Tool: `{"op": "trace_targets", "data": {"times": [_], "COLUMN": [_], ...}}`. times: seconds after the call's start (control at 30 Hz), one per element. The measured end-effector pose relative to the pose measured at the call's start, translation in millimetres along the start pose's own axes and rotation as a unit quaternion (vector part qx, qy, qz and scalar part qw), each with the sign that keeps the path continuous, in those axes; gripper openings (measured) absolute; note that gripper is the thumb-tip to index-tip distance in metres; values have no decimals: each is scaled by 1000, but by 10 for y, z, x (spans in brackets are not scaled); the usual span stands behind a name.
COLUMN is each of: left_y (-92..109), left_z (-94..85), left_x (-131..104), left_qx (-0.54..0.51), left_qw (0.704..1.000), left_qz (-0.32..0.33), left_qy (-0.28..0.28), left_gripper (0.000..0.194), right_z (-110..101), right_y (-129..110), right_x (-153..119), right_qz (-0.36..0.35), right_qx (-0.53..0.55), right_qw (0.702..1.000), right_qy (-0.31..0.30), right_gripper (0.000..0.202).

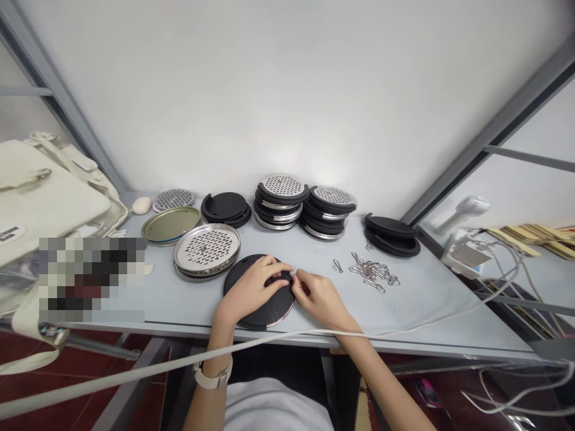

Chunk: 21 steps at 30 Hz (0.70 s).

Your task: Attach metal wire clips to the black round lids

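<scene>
A round black case with a thin shiny rim lies flat at the table's front edge. My left hand rests across its top, with thumb and fingers closed on the right edge. Against that same edge, my right hand pinches a small silvery metal clip, mostly covered by the fingertips. To the right of this hand lies a loose pile of wire snap clips, with a single clip apart from it. A shallow metal tin with a perforated plate stands just behind the left hand.
Two stacks of black cases with perforated lids stand by the wall. More black cases are at the back left and right. A gold-coloured lid and cream bag occupy the left. A white cable crosses the front.
</scene>
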<state>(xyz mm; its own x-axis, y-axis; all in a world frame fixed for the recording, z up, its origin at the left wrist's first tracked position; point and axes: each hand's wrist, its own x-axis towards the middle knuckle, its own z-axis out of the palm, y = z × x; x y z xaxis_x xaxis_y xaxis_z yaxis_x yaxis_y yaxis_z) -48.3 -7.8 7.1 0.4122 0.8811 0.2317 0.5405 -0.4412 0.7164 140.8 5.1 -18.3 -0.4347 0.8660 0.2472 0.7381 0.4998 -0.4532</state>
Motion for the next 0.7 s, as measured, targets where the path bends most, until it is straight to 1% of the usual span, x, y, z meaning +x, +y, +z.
{"op": "trace_targets", "data": {"times": [0.7], "left_y": [-12], "left_z": [3], "left_x": [-4], "left_qx": [2], "left_qw": [1000], "left_qz": [2], "left_qy": [-3], "left_gripper": [32], "right_z": [16], "right_y": [17], "right_x": [-2], "right_qz": [-2], "right_qx": [5], "right_qw": [1000], "right_qy": [3], "right_gripper": [26]}}
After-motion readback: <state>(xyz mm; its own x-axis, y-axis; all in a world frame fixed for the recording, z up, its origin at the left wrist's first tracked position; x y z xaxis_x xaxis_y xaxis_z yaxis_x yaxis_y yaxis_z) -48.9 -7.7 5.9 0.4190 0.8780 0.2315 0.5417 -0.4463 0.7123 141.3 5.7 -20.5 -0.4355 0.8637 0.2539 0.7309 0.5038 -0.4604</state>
